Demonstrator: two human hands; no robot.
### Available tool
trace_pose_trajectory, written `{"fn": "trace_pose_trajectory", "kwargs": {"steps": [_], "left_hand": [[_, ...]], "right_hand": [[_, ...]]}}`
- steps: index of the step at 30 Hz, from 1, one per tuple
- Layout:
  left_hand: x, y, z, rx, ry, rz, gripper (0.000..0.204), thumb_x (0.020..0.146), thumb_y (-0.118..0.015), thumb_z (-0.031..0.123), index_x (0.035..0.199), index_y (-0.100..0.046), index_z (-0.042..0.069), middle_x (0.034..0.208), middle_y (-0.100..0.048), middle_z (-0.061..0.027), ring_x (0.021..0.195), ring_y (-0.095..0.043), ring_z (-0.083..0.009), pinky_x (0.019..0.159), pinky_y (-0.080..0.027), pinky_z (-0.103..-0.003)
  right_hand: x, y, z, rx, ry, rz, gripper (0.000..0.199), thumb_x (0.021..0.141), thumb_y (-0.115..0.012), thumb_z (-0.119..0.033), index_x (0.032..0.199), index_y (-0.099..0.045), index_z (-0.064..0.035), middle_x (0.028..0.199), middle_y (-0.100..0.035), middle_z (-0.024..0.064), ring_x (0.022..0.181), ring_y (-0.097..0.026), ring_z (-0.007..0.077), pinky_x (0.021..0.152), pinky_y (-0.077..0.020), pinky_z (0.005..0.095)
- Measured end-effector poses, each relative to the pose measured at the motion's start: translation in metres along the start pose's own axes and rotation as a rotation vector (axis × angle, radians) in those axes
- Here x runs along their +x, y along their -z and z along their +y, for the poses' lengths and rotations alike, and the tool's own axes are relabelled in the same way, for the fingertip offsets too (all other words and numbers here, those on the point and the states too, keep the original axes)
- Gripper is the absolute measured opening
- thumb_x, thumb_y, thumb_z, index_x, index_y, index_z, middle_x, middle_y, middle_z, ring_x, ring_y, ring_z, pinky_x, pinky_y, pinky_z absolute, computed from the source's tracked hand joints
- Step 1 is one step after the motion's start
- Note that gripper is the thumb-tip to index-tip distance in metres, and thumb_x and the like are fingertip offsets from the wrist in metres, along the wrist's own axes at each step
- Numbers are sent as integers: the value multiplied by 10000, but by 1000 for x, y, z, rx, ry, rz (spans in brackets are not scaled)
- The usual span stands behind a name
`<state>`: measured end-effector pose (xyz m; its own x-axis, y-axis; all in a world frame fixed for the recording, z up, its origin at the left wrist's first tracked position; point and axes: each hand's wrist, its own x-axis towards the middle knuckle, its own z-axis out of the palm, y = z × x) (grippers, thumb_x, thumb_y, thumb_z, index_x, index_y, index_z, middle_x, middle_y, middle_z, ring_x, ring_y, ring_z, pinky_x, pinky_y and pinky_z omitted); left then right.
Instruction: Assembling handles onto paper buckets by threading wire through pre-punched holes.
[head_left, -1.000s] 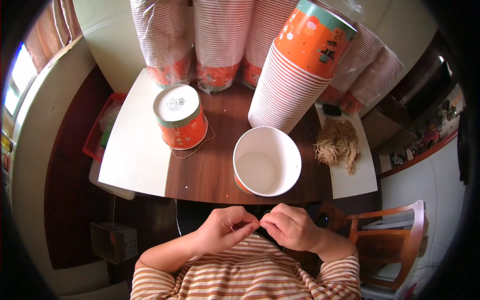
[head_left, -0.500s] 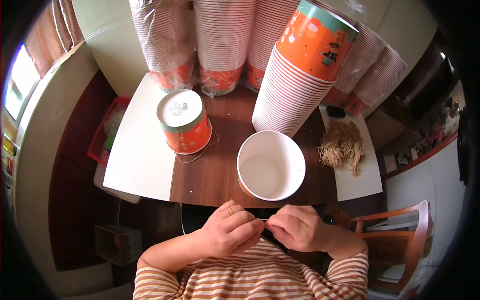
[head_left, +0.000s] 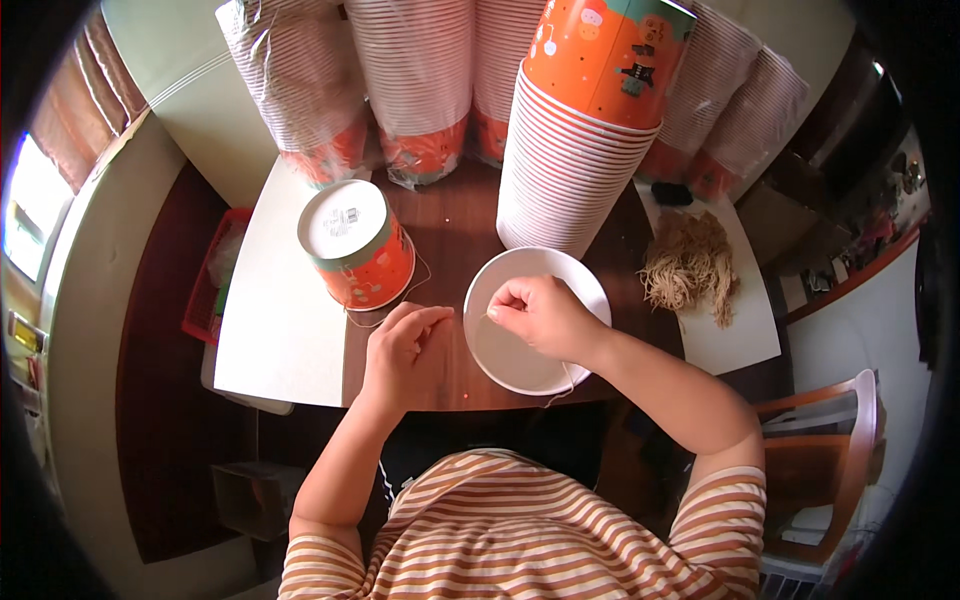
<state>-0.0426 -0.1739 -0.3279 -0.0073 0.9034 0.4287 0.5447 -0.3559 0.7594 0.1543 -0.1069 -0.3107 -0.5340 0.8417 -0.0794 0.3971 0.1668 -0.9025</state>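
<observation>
My right hand (head_left: 540, 312) is over the mouth of an upright white-lined paper bucket (head_left: 500, 365), its thumb and fingers pinching the end of a thin beige string (head_left: 567, 375). The string shows again below my wrist, hanging across the bucket's near rim. To the left of this bucket, my left hand (head_left: 403, 350) is held above the table edge, fingers loosely bent and nothing visible in them. Beyond it an orange paper bucket (head_left: 365, 275) stands upside down, white base up. A string loop (head_left: 425, 270) lies around its lower rim.
A tall stack of nested buckets (head_left: 575, 165) rises behind the open one. Several plastic-wrapped stacks (head_left: 410, 70) line the back. A heap of beige strings (head_left: 690, 268) lies on the right white panel (head_left: 730, 335). A wooden chair (head_left: 850, 460) stands at lower right, a red basket (head_left: 203, 300) at left.
My hands were together at the table edge, fingertips on the string. Now they are apart: the right has moved forward over the open bucket with the string, the left forward and leftward.
</observation>
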Motion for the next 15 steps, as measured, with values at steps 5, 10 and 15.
{"fn": "trace_pose_trajectory", "kwargs": {"steps": [5,10,15], "left_hand": [[6,-7,-10,-54,88,-67,143,832,-642,49,965,-686,18,824,-625,-89,651,-604,-180,581,-476,-264],[7,-8,-11,-50,117,-105,150,832,-649,20,977,-684,8,845,-635,-84,666,-567,-114,600,-455,-233],[7,-10,-14,-71,129,-104,138,833,-648,54,961,-688,17,849,-636,-99,660,-603,-179,587,-471,-268]], "right_hand": [[8,-9,7,-10,-5,61,147,827,-622,-115,831,-640,32,711,-662,107,637,-621,156,589,-494,307],[12,-15,9,-62,23,108,136,820,-616,-107,818,-638,27,709,-662,137,634,-637,198,592,-502,332],[12,-17,8,-51,43,129,128,817,-615,-101,809,-637,25,703,-661,143,627,-641,209,588,-503,338]]}}
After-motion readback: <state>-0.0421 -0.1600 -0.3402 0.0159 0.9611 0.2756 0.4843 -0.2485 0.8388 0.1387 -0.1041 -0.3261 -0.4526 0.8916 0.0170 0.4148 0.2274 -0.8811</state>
